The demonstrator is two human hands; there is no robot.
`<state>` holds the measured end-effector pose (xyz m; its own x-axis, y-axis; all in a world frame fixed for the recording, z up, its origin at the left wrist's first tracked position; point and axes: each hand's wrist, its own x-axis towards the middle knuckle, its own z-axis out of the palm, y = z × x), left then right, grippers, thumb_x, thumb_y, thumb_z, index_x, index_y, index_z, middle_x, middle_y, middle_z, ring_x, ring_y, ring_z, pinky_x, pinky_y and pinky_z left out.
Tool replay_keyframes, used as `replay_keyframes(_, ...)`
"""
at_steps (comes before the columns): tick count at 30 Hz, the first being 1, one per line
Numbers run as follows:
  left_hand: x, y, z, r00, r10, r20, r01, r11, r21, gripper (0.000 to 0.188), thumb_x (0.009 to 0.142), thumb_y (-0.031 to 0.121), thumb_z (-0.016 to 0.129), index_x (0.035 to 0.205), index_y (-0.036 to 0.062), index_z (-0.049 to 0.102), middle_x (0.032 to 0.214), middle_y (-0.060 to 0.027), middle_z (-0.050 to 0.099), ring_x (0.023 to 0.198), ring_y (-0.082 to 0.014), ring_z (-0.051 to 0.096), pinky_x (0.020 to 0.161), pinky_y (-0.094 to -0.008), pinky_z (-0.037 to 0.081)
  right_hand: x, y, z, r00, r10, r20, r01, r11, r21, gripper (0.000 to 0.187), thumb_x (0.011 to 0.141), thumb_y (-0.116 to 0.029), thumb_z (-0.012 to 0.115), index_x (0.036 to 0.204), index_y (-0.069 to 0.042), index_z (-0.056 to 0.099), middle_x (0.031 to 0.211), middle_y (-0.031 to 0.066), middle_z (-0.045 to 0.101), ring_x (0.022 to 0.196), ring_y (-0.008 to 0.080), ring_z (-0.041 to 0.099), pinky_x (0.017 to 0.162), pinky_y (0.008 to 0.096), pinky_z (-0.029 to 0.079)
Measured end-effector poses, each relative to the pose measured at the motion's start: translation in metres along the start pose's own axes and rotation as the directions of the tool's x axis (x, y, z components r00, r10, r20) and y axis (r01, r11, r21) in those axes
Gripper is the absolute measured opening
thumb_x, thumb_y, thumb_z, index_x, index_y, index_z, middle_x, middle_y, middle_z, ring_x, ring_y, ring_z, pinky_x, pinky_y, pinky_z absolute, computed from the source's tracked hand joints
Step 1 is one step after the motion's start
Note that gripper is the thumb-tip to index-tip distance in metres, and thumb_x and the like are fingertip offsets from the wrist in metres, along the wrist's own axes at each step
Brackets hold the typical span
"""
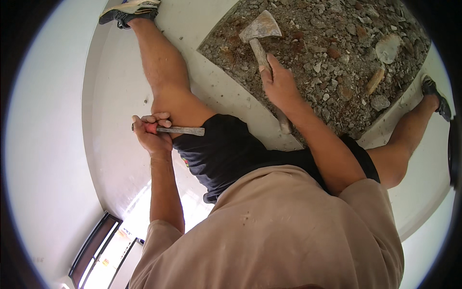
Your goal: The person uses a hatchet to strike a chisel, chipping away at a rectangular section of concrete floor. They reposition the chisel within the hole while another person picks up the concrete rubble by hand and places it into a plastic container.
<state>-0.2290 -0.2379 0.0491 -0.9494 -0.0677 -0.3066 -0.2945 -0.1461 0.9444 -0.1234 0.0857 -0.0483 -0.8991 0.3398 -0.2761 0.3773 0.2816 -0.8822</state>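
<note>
My right hand [281,87] is wrapped round the wooden handle of a hatchet [262,28]. Its dusty, worn metal head points away from me over broken rubble [308,58], and the handle's butt shows below my wrist. My left hand [153,137] rests by my left thigh, closed round the red handle of a chisel [185,130]. The chisel's flat grey blade points right, across the edge of my black shorts. Its tip is well apart from the rubble and from the hatchet.
Pale tiles [226,91] with scattered crumbs border the dug-up patch. A piece of wood [375,80] and a pale flat fragment [388,48] lie among the rubble at right. My legs spread to either side of it. A white wall [53,111] runs along the left.
</note>
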Motion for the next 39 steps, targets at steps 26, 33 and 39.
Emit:
replay_keyframes(26, -0.001, 0.001, 0.008, 1.0, 0.03, 0.0, -0.03, 0.999, -0.013, 0.049, 0.108, 0.043, 0.039, 0.081, 0.0044, 0.052, 0.077, -0.0286, 0.069, 0.052, -0.0279, 0.062, 0.063, -0.0389, 0.056, 0.062, -0.057, 0.039, 0.886, 0.284, 0.368, -0.326, 0.943, 0.058, 0.043, 0.098, -0.019, 0.054, 0.128, 0.012, 0.055, 0.089, 0.0311, 0.069, 0.069, 0.0386, 0.071, 0.07, 0.049, 0.057)
replay_keyframes(33, -0.003, -0.003, 0.0, 1.0, 0.006, 0.003, -0.006, 0.997, -0.081, 0.048, 0.108, 0.042, 0.04, 0.08, 0.0038, 0.052, 0.077, -0.0284, 0.069, 0.052, -0.0279, 0.061, 0.063, -0.039, 0.056, 0.05, -0.04, 0.059, 0.996, 0.067, 0.057, -0.065, 0.997, -0.039, 0.044, 0.095, -0.016, 0.057, 0.127, 0.014, 0.055, 0.094, 0.0372, 0.066, 0.099, 0.0516, 0.065, 0.088, 0.0549, 0.052)
replay_keyframes(39, 0.001, -0.005, -0.009, 0.999, 0.036, 0.031, -0.035, 0.999, -0.038, 0.05, 0.107, 0.045, 0.041, 0.08, 0.0047, 0.052, 0.076, -0.0283, 0.068, 0.051, -0.0286, 0.061, 0.06, -0.0405, 0.056, 0.036, -0.058, 0.025, 0.918, 0.244, 0.312, -0.263, 0.964, 0.021, 0.038, 0.097, -0.02, 0.061, 0.117, 0.013, 0.056, 0.081, 0.0248, 0.067, 0.059, 0.0311, 0.068, 0.059, 0.0431, 0.056)
